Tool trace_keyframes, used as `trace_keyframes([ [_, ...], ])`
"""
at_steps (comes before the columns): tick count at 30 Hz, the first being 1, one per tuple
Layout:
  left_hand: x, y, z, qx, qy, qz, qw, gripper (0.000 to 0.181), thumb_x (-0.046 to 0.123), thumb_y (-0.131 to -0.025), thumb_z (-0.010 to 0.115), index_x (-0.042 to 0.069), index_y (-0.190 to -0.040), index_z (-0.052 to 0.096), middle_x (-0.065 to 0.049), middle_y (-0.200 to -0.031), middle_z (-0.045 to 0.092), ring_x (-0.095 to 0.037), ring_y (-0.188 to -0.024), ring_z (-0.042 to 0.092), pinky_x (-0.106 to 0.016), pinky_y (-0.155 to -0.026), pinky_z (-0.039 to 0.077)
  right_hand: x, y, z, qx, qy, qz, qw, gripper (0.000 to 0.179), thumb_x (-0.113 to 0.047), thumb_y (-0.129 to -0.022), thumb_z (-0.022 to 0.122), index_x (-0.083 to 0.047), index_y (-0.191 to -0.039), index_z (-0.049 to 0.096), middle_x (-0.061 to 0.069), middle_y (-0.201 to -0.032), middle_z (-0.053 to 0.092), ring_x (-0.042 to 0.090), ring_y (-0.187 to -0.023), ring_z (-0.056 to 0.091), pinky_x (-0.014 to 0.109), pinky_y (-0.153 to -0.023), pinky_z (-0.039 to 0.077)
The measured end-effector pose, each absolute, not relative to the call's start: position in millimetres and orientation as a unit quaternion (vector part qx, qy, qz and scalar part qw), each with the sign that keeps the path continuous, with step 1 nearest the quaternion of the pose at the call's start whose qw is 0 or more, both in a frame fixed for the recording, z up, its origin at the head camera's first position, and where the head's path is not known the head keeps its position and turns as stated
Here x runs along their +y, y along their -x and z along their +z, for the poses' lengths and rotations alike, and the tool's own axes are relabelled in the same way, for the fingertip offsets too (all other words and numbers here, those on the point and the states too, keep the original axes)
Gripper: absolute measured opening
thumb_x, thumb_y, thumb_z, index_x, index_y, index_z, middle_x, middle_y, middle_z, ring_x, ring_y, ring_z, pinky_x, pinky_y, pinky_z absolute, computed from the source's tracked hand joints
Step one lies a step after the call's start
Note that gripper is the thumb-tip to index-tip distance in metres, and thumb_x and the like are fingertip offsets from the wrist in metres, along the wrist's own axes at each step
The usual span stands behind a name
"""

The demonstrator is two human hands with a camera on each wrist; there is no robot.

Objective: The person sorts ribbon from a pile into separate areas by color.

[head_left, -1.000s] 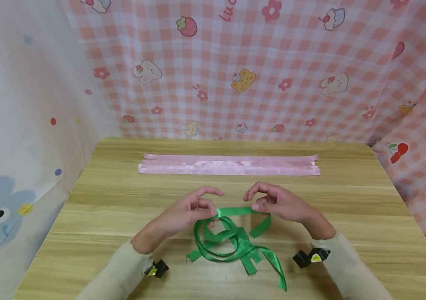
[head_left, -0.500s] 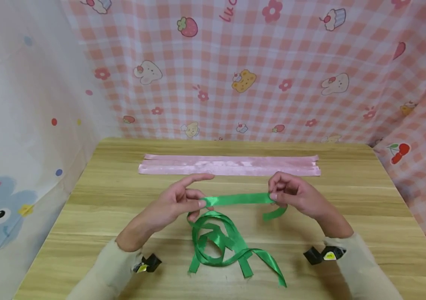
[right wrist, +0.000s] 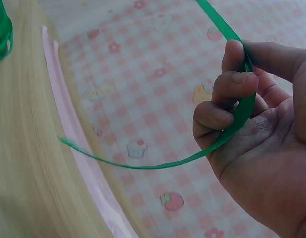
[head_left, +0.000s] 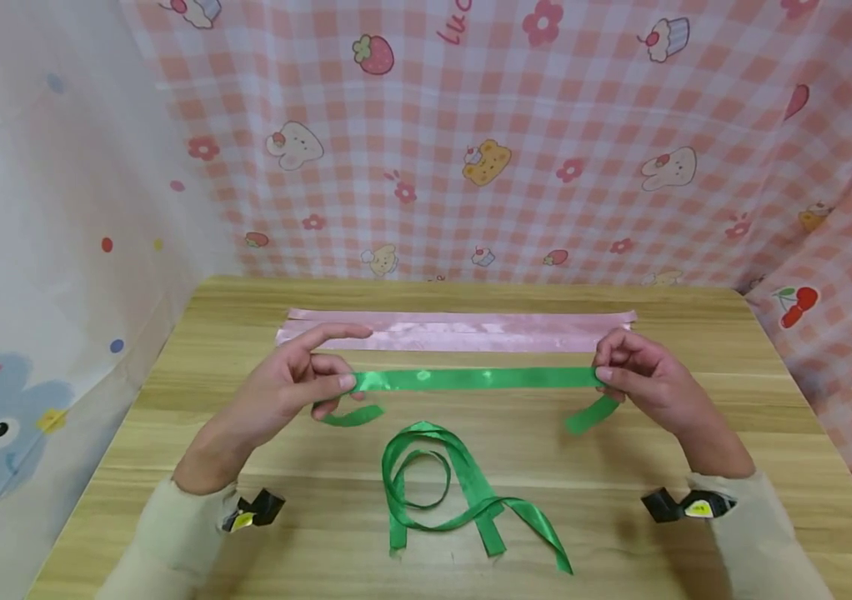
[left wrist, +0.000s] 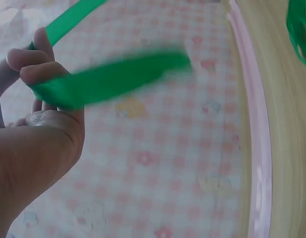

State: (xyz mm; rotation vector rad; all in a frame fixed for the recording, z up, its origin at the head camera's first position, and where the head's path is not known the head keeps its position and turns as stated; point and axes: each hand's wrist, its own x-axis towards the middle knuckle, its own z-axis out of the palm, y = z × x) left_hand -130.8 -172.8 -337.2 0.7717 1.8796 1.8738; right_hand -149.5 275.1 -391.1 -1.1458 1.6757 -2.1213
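A green satin ribbon (head_left: 471, 379) is stretched nearly level between my two hands, above the table. My left hand (head_left: 287, 379) pinches it near one end between thumb and fingers, index finger held out; a short tail curls below and looks blurred in the left wrist view. On the other side my right hand (head_left: 644, 379) pinches the ribbon, its fingers curled, and in the right wrist view the loose tail (right wrist: 157, 166) runs through the palm and hangs in an arc. More green ribbon (head_left: 474, 479) lies loosely coiled on the table below, in front of me.
Pink satin ribbons (head_left: 463, 342) lie side by side, straight, along the back of the wooden table (head_left: 734, 375). Behind the table hangs a pink checked curtain (head_left: 426, 150); a white printed cloth (head_left: 43, 208) hangs at the left.
My hands have moved apart and away from me, drawing one green ribbon out of the pile and pulling it straight. Its left end has come free; the remaining coil is smaller.
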Motion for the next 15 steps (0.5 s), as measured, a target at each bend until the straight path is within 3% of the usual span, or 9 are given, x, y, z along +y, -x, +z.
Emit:
trace_keyframes([
  [10, -215, 141, -353, 0.693, -0.273, 0.634, 0.207, 0.041, 0.001, -0.1, 0.053, 0.009, -0.14, 0.047, 0.002, -0.087, 0.068, -0.024, -0.058, 0.039, -0.03, -0.054, 0.04, 299, 151, -401, 0.578, 0.37, -0.721, 0.098, 0.027, 0.023, -0.095, 0.035, 0.004, -0.105, 0.052, 0.006, -0.081, 0.054, 0.023, -0.064, 0.036, 0.037, -0.054, 0.027],
  [15, -234, 147, -364, 0.741, -0.233, 0.601, 0.191, 0.038, 0.004, -0.099, 0.058, 0.012, -0.135, 0.052, 0.004, -0.089, 0.069, -0.021, -0.061, 0.042, -0.031, -0.055, 0.038, 311, 151, -405, 0.588, 0.379, -0.708, 0.098, 0.028, 0.026, -0.094, 0.033, 0.006, -0.104, 0.05, 0.008, -0.08, 0.047, 0.022, -0.065, 0.036, 0.036, -0.056, 0.029],
])
